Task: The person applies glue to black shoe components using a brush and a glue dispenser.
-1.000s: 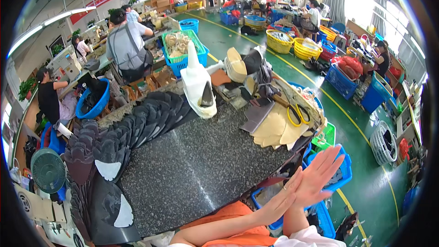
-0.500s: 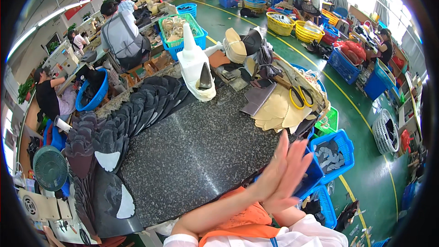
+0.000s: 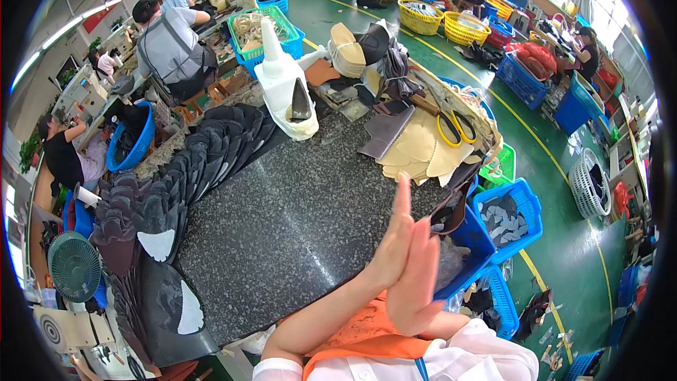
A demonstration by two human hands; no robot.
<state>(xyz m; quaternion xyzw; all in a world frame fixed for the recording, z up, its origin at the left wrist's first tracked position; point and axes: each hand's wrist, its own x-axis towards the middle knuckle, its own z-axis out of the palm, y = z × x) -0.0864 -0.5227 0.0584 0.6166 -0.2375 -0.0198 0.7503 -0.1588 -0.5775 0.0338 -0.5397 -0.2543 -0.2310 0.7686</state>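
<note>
Both hands are in front of me, over the near right edge of the speckled dark stone slab point(image 3: 282, 204). My left hand point(image 3: 392, 245) has its fingers stretched upward and holds nothing. Against it lies my right hand point(image 3: 412, 286), flat and slightly blurred, its fingers also extended. Just beyond the fingertips is a pile of beige scalloped pieces point(image 3: 416, 152). Scissors point(image 3: 451, 129) with yellow handles rest on this pile. A white long-necked pot point(image 3: 285, 92) with a dark opening stands at the slab's far edge.
Overlapping black pieces point(image 3: 211, 148) line the slab's left side, by a black sheet with a white scalloped piece point(image 3: 190, 310). A blue basket point(image 3: 509, 222) with grey scraps stands right. A green fan point(image 3: 75, 266) is far left. Other people point(image 3: 173, 49) sit at benches beyond.
My hands have moved left and slid along each other, the right one now lower against the left. The whole view has shifted slightly. The pieces and scissors stay in place on the slab.
</note>
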